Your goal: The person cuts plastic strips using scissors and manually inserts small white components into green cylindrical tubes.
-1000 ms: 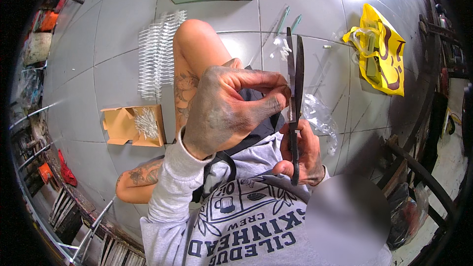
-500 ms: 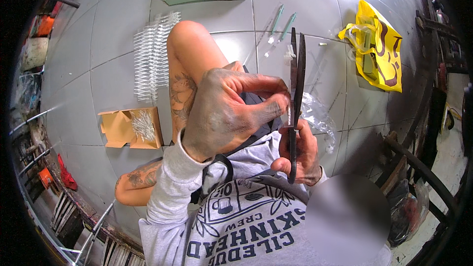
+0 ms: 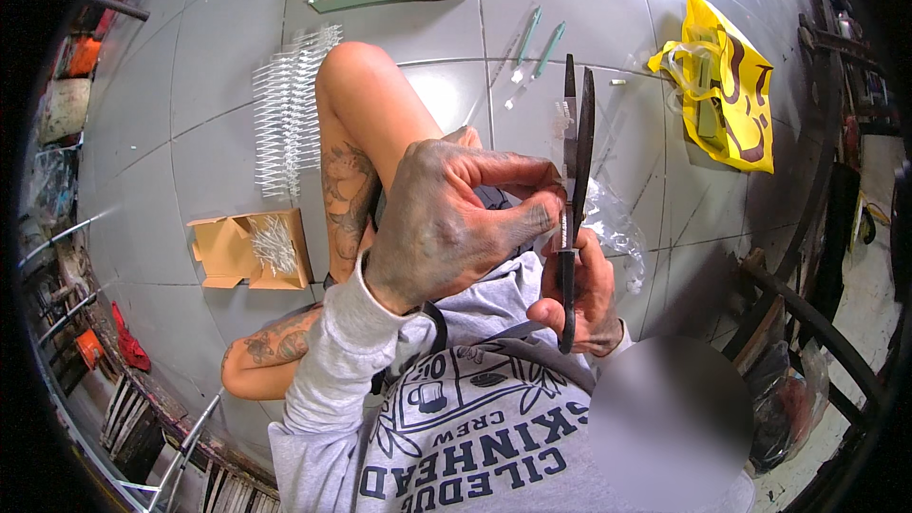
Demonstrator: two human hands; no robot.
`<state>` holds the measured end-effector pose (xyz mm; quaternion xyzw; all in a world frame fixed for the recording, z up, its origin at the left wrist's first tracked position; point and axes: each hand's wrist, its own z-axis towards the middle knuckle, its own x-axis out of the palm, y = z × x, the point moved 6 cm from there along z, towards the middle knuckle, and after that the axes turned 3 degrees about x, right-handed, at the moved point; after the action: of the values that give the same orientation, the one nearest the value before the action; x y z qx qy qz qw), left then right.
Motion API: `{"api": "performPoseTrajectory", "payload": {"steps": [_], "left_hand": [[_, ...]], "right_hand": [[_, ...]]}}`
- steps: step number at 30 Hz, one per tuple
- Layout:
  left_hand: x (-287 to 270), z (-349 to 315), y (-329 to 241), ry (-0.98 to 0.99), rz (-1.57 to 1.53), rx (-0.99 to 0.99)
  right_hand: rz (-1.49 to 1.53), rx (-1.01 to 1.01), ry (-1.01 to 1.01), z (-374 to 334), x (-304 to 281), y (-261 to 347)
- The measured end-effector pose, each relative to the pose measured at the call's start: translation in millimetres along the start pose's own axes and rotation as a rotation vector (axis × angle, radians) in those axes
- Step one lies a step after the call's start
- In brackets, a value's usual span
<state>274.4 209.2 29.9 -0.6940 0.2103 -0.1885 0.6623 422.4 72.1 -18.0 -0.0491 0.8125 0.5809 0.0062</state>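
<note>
Head view: right hand (image 3: 589, 299) gripping black scissors (image 3: 571, 218) by handle, blades parted, pointing away from body; some fingers hidden behind handle. Left hand (image 3: 451, 218) pinched, thumb against forefinger, tips just beside blades; anything between tips too small to make out. Pale piece (image 3: 560, 121) beyond left fingertips, beside blades; held or on floor, cannot tell. Beyond left hand, box of green pens (image 3: 389, 0), cut off by upper edge. Crumpled clear plastic (image 3: 616, 228) just beyond right hand, partly covered.
</note>
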Motion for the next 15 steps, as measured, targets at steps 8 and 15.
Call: {"api": "performPoseTrajectory", "payload": {"steps": [8,15], "left_hand": [[-1.9,-2.0,-2.8,-0.015,-0.022,-0.101],[0.0,-4.9,3.8,-0.036,-0.046,-0.041]], "right_hand": [[-0.041,-0.06,0.068,5.7,-3.0,4.7],[-0.073,-0.034,0.057,8.1,-0.5,12.8]]}}
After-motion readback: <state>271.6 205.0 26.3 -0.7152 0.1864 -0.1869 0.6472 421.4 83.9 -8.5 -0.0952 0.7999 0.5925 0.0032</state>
